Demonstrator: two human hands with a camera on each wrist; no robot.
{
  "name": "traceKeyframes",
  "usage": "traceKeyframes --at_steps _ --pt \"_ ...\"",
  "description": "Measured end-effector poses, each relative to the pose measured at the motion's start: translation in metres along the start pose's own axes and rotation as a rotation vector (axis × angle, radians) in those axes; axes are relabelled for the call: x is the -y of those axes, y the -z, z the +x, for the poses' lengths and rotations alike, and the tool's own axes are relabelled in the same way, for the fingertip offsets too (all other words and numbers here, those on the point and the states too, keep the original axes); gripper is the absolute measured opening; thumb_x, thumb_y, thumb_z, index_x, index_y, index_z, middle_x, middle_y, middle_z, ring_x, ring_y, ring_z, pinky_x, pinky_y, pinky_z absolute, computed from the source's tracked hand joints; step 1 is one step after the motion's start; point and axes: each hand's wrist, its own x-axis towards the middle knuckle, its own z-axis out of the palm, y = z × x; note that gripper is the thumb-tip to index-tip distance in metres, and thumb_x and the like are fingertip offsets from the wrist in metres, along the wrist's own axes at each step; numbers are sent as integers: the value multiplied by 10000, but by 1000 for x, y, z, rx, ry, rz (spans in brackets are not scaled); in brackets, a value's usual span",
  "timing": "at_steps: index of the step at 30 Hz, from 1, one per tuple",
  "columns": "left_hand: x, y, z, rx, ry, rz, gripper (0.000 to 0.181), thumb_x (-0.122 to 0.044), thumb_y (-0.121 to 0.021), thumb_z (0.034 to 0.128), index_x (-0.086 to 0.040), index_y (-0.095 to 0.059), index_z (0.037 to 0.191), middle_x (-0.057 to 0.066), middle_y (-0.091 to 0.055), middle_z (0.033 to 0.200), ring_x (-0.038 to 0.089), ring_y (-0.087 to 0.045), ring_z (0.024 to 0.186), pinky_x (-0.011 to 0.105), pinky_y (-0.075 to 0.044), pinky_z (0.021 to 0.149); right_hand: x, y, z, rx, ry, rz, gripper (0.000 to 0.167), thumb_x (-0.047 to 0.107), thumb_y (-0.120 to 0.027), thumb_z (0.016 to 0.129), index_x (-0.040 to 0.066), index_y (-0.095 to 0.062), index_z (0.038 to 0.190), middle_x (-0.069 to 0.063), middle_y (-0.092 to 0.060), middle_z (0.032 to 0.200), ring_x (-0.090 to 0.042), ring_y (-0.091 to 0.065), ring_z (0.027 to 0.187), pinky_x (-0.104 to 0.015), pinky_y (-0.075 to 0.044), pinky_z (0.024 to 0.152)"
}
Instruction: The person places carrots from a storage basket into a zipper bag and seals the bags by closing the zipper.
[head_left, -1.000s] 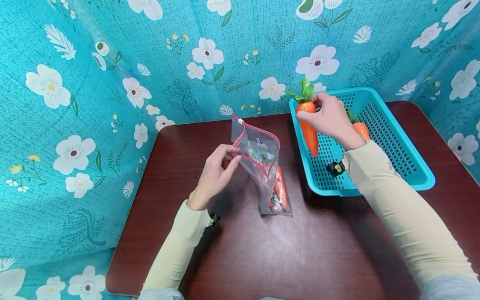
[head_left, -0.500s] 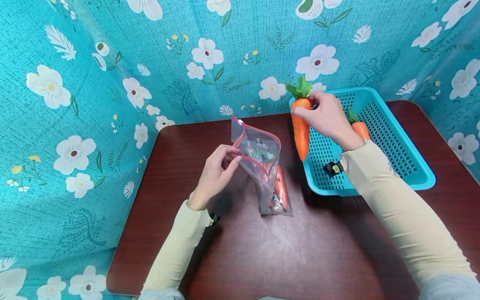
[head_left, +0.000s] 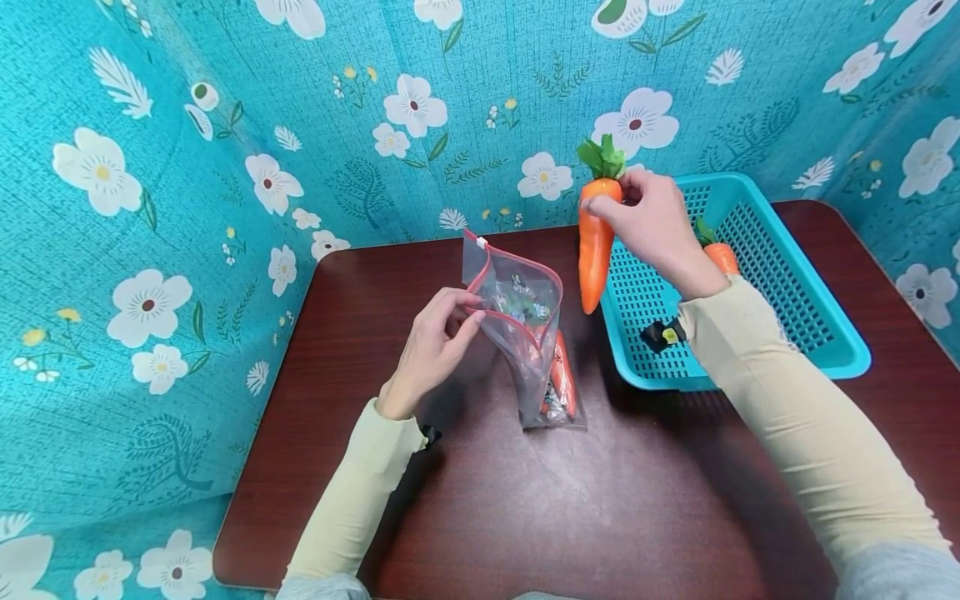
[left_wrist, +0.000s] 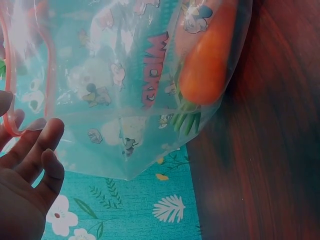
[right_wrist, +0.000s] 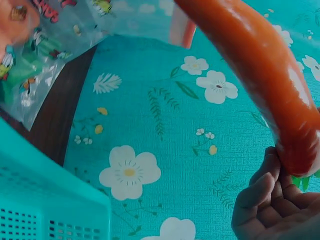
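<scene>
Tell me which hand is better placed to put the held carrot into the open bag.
Likely the right hand: it grips the carrot, tip down, right of the mouth of the bag in the head view. The left hand is busy holding the bag.

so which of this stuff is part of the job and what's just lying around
Part of the job, it seems:
orange carrot with green leaves, in the right hand
clear printed plastic bag with red rim, in the left hand, another orange carrot inside
turquoise mesh plastic basket with a leafy orange carrot

Just around:
dark reddish-brown table
turquoise cloth with white flowers
</scene>
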Motion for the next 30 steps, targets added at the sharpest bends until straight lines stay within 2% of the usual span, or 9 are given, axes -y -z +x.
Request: traceKeyframes --at_steps 6,9,13,23,30 --pt "0 0 1 0 4 -14 261 -91 -680 882 -57 -607 1130 53 -614 1025 162 -582 795 330 -529 630 7 -1 -3 21 -43 143 385 401 -583 910 61 -585 1092 -13 -572 975 -165 -513 830 -239 -455 634" --pt "0 0 0 -1 9 -15 259 -99 -681 883 -78 -607 1130 51 -616 1025 169 -584 792 327 -528 628 10 -2 -4 12 -37 226 316 361 -614 904 77 -585 1039 12 -585 963 -147 -531 833 -210 -476 633" --pt "1 1 0 -4 12 -12 256 -108 -682 884 -90 -606 1128 47 -624 1030 147 -583 791 311 -522 623 15 -4 -6 -8 9 302 268 327 -659 887 85 -583 977 29 -592 915 -139 -542 814 -199 -484 635" --pt "2 1 -2 -7 22 -24 248 -119 -677 892 -99 -607 1129 39 -633 1039 174 -587 787 312 -515 617 22 -16 -9 3 72 338 362 312 -700 866 38 -600 1082 26 -631 948 -118 -586 803 -218 -500 683" --pt "2 1 -2 -9 20 -19 253 -119 -688 883 -102 -606 1122 38 -630 1035 184 -577 773 308 -512 615 23 -21 -10 21 102 297 389 310 -698 868 22 -588 1107 -8 -625 970 -115 -585 761 -214 -486 683"
